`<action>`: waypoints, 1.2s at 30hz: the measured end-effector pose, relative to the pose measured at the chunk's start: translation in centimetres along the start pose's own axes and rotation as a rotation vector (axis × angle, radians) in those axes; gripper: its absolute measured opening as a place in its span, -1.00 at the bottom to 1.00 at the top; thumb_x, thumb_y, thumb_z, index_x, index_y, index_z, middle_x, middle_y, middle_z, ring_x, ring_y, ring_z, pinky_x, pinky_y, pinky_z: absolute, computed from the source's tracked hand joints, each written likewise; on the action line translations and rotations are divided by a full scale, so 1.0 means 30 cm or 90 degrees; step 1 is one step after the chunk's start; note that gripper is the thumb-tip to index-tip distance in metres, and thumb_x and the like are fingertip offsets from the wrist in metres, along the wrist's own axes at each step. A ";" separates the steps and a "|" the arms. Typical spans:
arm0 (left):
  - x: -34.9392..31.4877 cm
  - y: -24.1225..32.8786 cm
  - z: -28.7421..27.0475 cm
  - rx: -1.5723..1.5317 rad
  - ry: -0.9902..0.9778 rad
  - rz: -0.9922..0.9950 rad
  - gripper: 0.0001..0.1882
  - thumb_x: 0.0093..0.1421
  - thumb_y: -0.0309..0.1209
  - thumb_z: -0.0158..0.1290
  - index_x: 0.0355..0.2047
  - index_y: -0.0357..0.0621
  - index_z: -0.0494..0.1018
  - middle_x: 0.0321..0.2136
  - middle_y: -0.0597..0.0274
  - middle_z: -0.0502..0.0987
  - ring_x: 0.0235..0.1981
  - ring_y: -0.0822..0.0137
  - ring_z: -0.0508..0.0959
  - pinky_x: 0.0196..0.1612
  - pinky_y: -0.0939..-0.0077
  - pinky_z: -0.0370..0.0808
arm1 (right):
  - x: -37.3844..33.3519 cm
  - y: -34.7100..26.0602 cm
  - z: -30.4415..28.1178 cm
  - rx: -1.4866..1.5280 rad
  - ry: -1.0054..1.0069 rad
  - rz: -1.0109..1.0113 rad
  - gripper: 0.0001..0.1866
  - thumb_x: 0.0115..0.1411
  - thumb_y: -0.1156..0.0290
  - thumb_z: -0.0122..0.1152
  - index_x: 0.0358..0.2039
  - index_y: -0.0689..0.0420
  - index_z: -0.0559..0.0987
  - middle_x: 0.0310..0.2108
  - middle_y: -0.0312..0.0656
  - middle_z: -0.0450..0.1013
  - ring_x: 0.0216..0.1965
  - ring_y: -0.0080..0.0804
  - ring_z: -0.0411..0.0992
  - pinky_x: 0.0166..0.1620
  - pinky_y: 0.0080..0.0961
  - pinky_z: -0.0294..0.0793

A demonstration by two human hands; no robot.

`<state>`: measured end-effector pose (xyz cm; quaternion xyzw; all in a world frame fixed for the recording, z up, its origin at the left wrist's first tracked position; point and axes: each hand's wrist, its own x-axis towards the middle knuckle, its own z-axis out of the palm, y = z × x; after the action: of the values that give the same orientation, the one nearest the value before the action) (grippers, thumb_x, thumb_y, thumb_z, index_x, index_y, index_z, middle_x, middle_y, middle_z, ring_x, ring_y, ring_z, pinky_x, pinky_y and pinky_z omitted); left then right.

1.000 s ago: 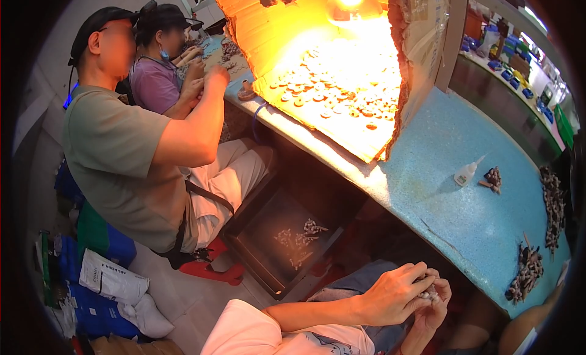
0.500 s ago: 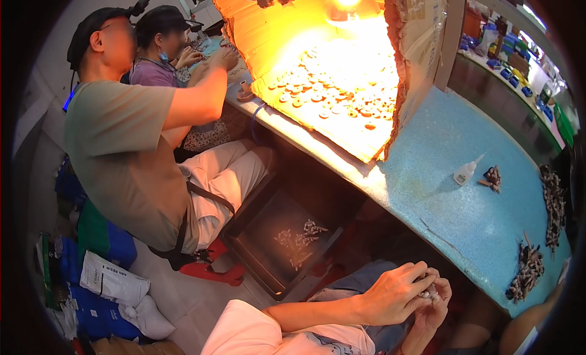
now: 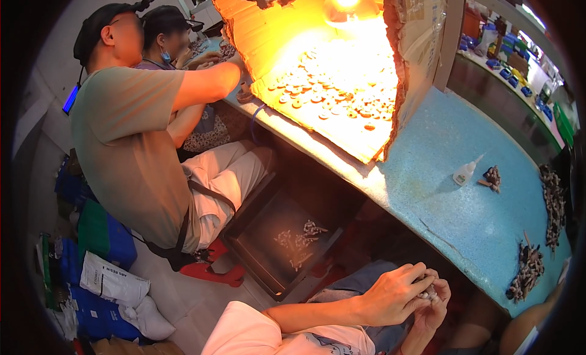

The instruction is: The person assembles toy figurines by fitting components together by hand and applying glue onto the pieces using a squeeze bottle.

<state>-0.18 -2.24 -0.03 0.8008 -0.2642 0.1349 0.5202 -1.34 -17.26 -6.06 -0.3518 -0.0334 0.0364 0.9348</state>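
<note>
My left hand (image 3: 390, 296) and my right hand (image 3: 434, 315) meet over my lap, at the front edge of the blue bench. Both are closed, fingers bent around a small cluster of pale, rounded pieces (image 3: 431, 293). Its exact kind is too small to make out, and the fingers cover part of it. On the blue worktop (image 3: 427, 190) beyond my hands lie a white squeeze bottle (image 3: 465, 173) with a thin nozzle and a small pile of brown pieces (image 3: 491, 179). Larger piles of dark, stubby pieces (image 3: 526, 271) lie along its right side.
A lamp (image 3: 348, 4) lights many small round pieces (image 3: 329, 99) inside an open cardboard box (image 3: 421, 68) on the bench. Below the bench, a black tray (image 3: 256, 233) holds pale pieces. At left, a co-worker (image 3: 131, 154) sits beside another person (image 3: 163, 41). Bags (image 3: 113, 279) lie at lower left.
The nearer co-worker has leaned toward the bench, the arm now reaching farther right, behind the box edge. My hands stay almost in place around the small cluster.
</note>
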 end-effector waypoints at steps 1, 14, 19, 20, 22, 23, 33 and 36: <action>0.000 0.000 0.000 -0.002 -0.002 -0.001 -0.54 -0.12 -0.43 0.14 -0.16 -0.34 0.40 -0.42 0.14 0.31 -0.43 0.20 0.38 -0.39 0.40 0.41 | -0.001 -0.001 0.000 0.000 0.001 0.002 -0.64 -0.14 0.51 0.22 -0.25 0.29 0.47 -0.09 0.15 0.26 -0.31 -0.21 0.46 -0.26 -0.48 0.55; -0.005 0.001 0.002 0.001 0.005 0.000 -0.54 -0.11 -0.43 0.14 -0.15 -0.33 0.40 -0.41 0.15 0.31 -0.42 0.21 0.38 -0.39 0.41 0.41 | -0.005 -0.003 0.002 -0.003 -0.004 0.014 -0.64 -0.15 0.50 0.21 -0.25 0.28 0.48 -0.08 0.14 0.26 -0.24 -0.21 0.44 -0.21 -0.48 0.54; -0.007 -0.004 0.005 0.004 0.002 -0.003 -0.55 -0.11 -0.43 0.14 -0.16 -0.33 0.40 -0.42 0.15 0.31 -0.43 0.21 0.38 -0.39 0.41 0.41 | -0.005 0.004 0.001 -0.011 0.019 0.000 -0.64 -0.15 0.51 0.21 -0.25 0.28 0.48 -0.08 0.14 0.27 -0.28 -0.23 0.45 -0.25 -0.50 0.54; -0.008 -0.003 0.005 0.005 0.003 -0.003 -0.55 -0.11 -0.43 0.14 -0.16 -0.33 0.40 -0.42 0.15 0.31 -0.43 0.21 0.38 -0.39 0.41 0.41 | -0.005 0.004 0.003 -0.010 0.018 0.002 -0.64 -0.15 0.51 0.21 -0.25 0.28 0.48 -0.08 0.14 0.27 -0.29 -0.23 0.45 -0.25 -0.50 0.54; -0.008 -0.005 0.006 0.004 0.006 0.000 -0.55 -0.11 -0.43 0.14 -0.16 -0.33 0.40 -0.42 0.15 0.31 -0.43 0.21 0.38 -0.39 0.41 0.41 | -0.005 0.001 0.003 -0.006 0.010 0.006 -0.64 -0.15 0.51 0.21 -0.25 0.28 0.48 -0.08 0.14 0.27 -0.28 -0.23 0.45 -0.25 -0.50 0.54; -0.007 -0.005 0.006 0.004 0.005 0.000 -0.55 -0.11 -0.43 0.14 -0.16 -0.33 0.40 -0.42 0.15 0.31 -0.43 0.21 0.38 -0.39 0.41 0.41 | -0.004 -0.001 0.003 -0.001 0.002 0.011 -0.64 -0.15 0.51 0.21 -0.25 0.28 0.48 -0.08 0.14 0.27 -0.28 -0.22 0.45 -0.25 -0.50 0.54; -0.009 -0.003 0.008 0.000 0.006 -0.002 -0.54 -0.11 -0.42 0.14 -0.15 -0.33 0.39 -0.42 0.14 0.31 -0.43 0.20 0.38 -0.38 0.40 0.40 | -0.005 0.004 -0.002 -0.002 0.004 0.009 -0.65 -0.14 0.51 0.21 -0.25 0.27 0.48 -0.08 0.13 0.27 -0.23 -0.23 0.43 -0.20 -0.50 0.52; -0.009 -0.005 0.009 -0.002 0.004 -0.002 -0.55 -0.11 -0.42 0.14 -0.16 -0.33 0.39 -0.42 0.14 0.31 -0.43 0.19 0.38 -0.38 0.40 0.40 | -0.006 0.004 -0.011 0.000 -0.003 0.009 -0.64 -0.14 0.51 0.21 -0.25 0.27 0.48 -0.08 0.12 0.27 -0.21 -0.22 0.43 -0.18 -0.50 0.52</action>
<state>-0.33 -2.35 -0.38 0.7999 -0.2612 0.1361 0.5229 -1.49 -17.40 -6.39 -0.3521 -0.0336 0.0436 0.9343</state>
